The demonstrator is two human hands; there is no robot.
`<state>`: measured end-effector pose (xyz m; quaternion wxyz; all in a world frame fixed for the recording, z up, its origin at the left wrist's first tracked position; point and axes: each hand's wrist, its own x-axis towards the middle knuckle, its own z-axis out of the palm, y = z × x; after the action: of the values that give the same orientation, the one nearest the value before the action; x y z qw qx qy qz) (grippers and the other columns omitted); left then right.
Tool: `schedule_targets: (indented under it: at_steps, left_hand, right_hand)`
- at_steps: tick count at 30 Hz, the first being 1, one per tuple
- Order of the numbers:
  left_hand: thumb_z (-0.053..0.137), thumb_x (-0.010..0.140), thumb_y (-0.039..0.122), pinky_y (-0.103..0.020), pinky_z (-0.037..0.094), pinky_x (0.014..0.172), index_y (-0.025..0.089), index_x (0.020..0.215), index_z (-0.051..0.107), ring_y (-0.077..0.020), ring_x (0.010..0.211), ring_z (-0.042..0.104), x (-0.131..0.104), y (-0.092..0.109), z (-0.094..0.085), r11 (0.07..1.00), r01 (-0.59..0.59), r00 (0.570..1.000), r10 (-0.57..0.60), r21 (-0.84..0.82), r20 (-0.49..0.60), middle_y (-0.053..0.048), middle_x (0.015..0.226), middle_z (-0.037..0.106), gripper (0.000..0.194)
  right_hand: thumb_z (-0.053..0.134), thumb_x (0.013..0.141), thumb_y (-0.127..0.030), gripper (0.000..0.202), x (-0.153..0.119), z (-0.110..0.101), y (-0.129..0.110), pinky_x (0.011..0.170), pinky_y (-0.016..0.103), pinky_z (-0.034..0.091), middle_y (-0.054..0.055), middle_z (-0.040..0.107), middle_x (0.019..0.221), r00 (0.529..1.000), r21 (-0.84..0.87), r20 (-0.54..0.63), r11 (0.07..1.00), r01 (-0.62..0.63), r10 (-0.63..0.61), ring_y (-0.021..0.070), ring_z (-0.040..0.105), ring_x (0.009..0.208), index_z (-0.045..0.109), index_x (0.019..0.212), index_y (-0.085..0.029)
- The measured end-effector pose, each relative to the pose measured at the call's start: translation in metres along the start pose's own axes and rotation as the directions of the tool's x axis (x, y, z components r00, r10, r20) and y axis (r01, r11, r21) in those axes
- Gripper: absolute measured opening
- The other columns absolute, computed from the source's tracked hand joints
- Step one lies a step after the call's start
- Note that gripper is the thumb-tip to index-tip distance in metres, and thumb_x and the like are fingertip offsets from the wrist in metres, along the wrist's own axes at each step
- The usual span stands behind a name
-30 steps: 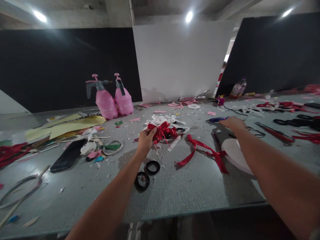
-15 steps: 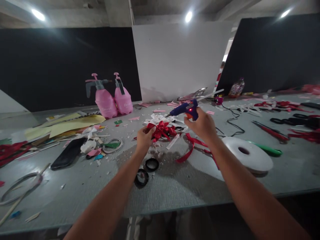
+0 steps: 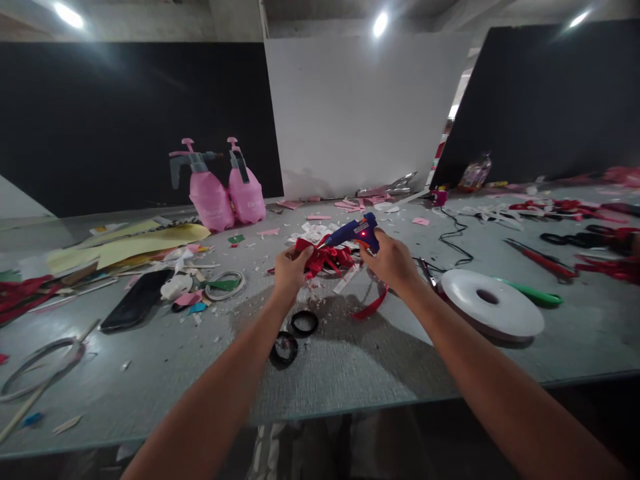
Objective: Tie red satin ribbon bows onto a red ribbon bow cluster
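Note:
My left hand (image 3: 291, 269) pinches the left side of a red ribbon bow (image 3: 333, 260) at the middle of the table. A blue glue gun (image 3: 350, 231) with a lit red light is held in my right hand (image 3: 393, 259), its fingers wrapped round the handle. The gun's nozzle points down and left, right at the bow near my left fingertips; whether it touches cannot be made out. White scraps lie behind the bow. Nearer me are two black rings (image 3: 305, 323), and a loose red ribbon strip (image 3: 373, 305) lies below my right hand.
Two pink spray bottles (image 3: 247, 200) stand at the back left. A black phone (image 3: 136, 300) and paper scraps lie on the left. To the right are a white ribbon roll (image 3: 515, 310), red-handled scissors (image 3: 545, 259), a black cord (image 3: 457, 233) and a plastic bottle (image 3: 476, 173).
My right hand has brought the glue gun down and left, so its nozzle is now at the bow. My left hand stays on the bow.

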<state>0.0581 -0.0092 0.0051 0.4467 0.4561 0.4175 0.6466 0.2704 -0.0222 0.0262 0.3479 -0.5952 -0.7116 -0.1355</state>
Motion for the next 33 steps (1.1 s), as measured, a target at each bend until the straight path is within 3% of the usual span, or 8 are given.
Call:
schedule_targets:
  at_steps: [11,25,33]
  left_hand:
    - [0.079,0.060,0.036,-0.026,0.049,0.063,0.012,0.076,0.072,-0.0153,0.062,0.063,0.0005,-0.0010,0.0008,0.998,0.009,1.000,-0.010,-0.066,-0.012,-0.005,0.071,0.070,0.031]
    - [0.077,0.063,0.034,-0.024,0.048,0.064,0.012,0.078,0.072,-0.0135,0.062,0.062,0.0005,-0.0016,-0.0007,0.999,-0.005,1.000,0.005,-0.039,0.002,-0.004,0.072,0.070,0.027]
    - [0.074,0.063,0.033,-0.024,0.047,0.066,0.013,0.075,0.069,-0.0130,0.063,0.060,0.0011,-0.0019,-0.0001,1.000,-0.008,1.000,0.009,-0.022,0.024,-0.003,0.071,0.068,0.025]
  right_hand:
    - [0.050,0.088,-0.036,0.024,-0.0013,-0.0041,-0.0015,0.057,0.029,0.031,0.008,0.067,0.070,1.000,0.042,0.017,0.999,0.014,-0.015,0.0221,0.061,0.061,0.056,0.098,-0.016]
    - [0.047,0.089,-0.037,0.030,-0.0011,-0.0044,-0.0012,0.060,0.029,0.036,0.011,0.069,0.076,0.999,0.045,0.043,0.999,0.004,-0.006,0.0237,0.063,0.065,0.057,0.105,-0.014]
    - [0.052,0.087,-0.039,0.030,-0.0027,-0.0011,0.0005,0.066,0.031,0.041,0.014,0.070,0.088,0.999,0.005,-0.028,1.000,0.023,-0.023,0.0266,0.065,0.077,0.058,0.104,-0.014]
